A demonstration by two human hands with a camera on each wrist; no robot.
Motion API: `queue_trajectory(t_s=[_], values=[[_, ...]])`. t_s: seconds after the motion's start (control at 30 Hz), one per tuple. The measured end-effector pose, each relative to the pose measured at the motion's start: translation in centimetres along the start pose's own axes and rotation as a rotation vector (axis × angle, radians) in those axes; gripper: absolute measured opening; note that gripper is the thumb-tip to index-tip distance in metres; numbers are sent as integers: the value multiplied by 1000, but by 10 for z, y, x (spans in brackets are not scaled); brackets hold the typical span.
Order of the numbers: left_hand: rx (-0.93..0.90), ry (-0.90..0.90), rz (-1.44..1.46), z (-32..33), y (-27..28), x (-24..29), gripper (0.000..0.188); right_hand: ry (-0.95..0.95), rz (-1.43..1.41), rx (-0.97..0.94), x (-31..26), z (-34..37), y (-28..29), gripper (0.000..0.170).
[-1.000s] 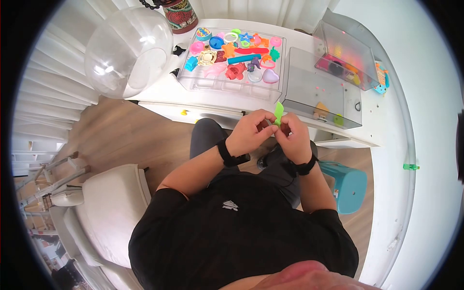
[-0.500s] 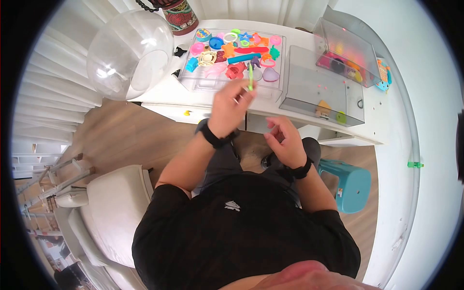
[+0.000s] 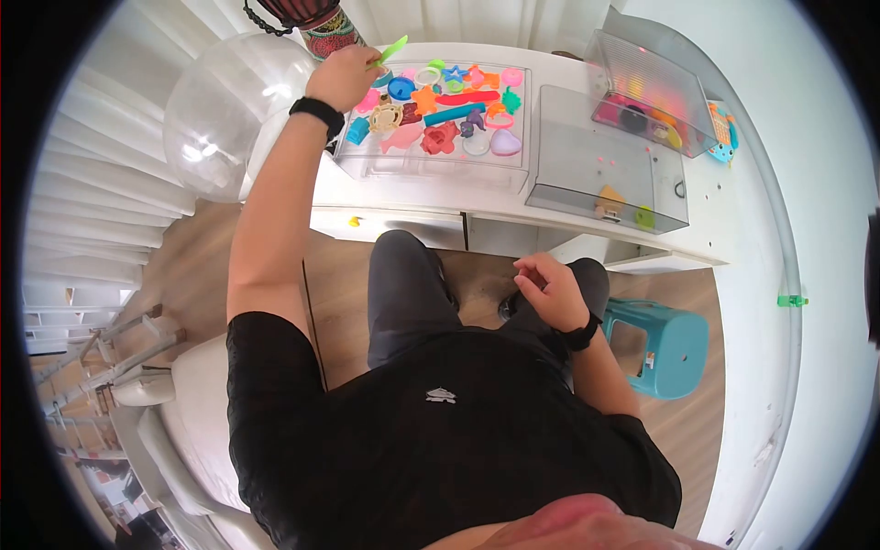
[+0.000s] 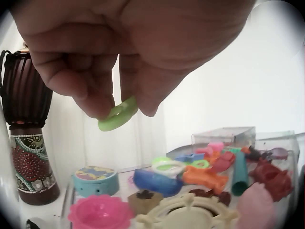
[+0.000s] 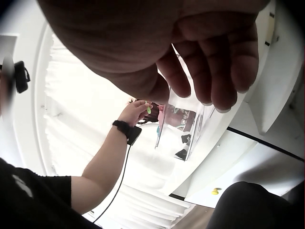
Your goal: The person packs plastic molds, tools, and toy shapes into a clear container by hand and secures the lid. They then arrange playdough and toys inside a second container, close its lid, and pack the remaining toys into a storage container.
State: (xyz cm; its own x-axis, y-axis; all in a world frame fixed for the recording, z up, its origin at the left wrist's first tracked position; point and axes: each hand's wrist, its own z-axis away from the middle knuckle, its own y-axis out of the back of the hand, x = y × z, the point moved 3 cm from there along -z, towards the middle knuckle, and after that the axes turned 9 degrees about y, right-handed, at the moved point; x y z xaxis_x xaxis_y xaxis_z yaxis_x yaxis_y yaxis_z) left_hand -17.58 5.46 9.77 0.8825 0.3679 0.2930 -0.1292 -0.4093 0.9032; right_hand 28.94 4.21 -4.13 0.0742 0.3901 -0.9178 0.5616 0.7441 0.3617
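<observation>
My left hand (image 3: 346, 78) is raised over the far left corner of a clear tray (image 3: 403, 167) of small toys. It pinches a light-green, flat, blade-shaped plastic piece (image 3: 395, 48) between thumb and fingers; in the left wrist view this piece (image 4: 117, 114) hangs above the toys. Beneath it stand a turquoise round box (image 4: 96, 182), a pink scalloped cup (image 4: 101, 213), a blue round dish (image 4: 155, 183) and a beige wheel-shaped toy (image 4: 186, 217). My right hand (image 3: 555, 289) hovers above my thigh, fingers loosely curled and holding nothing.
A patterned drum (image 3: 328, 38) stands behind the left hand, beside a large transparent globe (image 3: 215, 119). Right of the tray lie a grey see-through cover (image 3: 587, 128) and a clear box (image 3: 655, 87) of colourful items. A teal stool (image 3: 678, 353) stands on the floor.
One second ago both hands held the green piece together near the table's front edge. The right hand has let go and stayed low; the left has carried it forward and left past the toys.
</observation>
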Motion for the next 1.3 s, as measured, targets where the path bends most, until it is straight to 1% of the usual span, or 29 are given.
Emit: queue_trajectory(t_s=[0.07, 0.13, 0.17, 0.2, 0.23, 0.27, 0.33, 0.4, 0.5, 0.6, 0.73, 0.8, 0.83, 0.9, 0.93, 1.0, 1.13, 1.2, 1.23, 1.3], values=[[-59, -44, -189, -18, -11, -7, 30, -6, 2, 2, 2, 2, 0, 21], [-64, -30, -219, -32, -24, -15, 28, -12, 5, 2, 5, 3, 0, 21], [-35, -93, -258, -41, -33, -22, 27, -5, 15, -1, 5, 3, 0, 22], [-7, -157, -296, -42, -32, -18, 25, 2, 25, -4, 5, 3, 0, 22], [-41, -136, -380, -46, -33, -14, 23, 4, 27, -3, 4, 4, 2, 22], [-38, -137, -380, -48, -34, -9, 23, -9, 33, -13, 4, 4, 2, 22], [-63, -207, -514, -52, -38, -3, 25, -19, 40, -22, 2, 4, 3, 22], [-68, -187, -546, -56, -46, 2, 26, 1, 78, -15, 1, 5, 4, 23], [-157, -117, -554, -63, -57, 2, 28, -8, 74, -2, 5, 8, 4, 23], [-186, -122, -573, -68, -65, 5, 27, -2, 67, 10, 8, 11, 5, 24], [-233, -159, -518, -75, -70, 9, 26, -21, 49, 10, 10, 13, 6, 24], [-320, -151, -488, -76, -72, 12, 28, -36, 59, 0, 10, 12, 7, 24], [-322, -150, -488, -76, -71, 14, 28, -38, 58, -1, 10, 11, 7, 24], [-417, -89, -455, -77, -74, 13, 30, -32, 59, 7, 11, 10, 7, 23], [-418, -89, -455, -76, -74, 11, 30, -33, 58, 7, 12, 10, 6, 23], [-423, -112, -278, -74, -72, 8, 29, -13, 61, 10, 13, 9, 5, 23], [-443, -142, -223, -78, -72, 0, 28, -24, 71, -27, 16, 6, 4, 23], [-391, -105, -126, -80, -73, -5, 26, -20, 79, -27, 17, 6, 3, 23], [-392, -105, -126, -80, -74, -7, 26, -20, 78, -27, 17, 5, 3, 23], [-282, -127, -120, -82, -72, -9, 26, -17, 94, -33, 18, 5, 3, 22]])
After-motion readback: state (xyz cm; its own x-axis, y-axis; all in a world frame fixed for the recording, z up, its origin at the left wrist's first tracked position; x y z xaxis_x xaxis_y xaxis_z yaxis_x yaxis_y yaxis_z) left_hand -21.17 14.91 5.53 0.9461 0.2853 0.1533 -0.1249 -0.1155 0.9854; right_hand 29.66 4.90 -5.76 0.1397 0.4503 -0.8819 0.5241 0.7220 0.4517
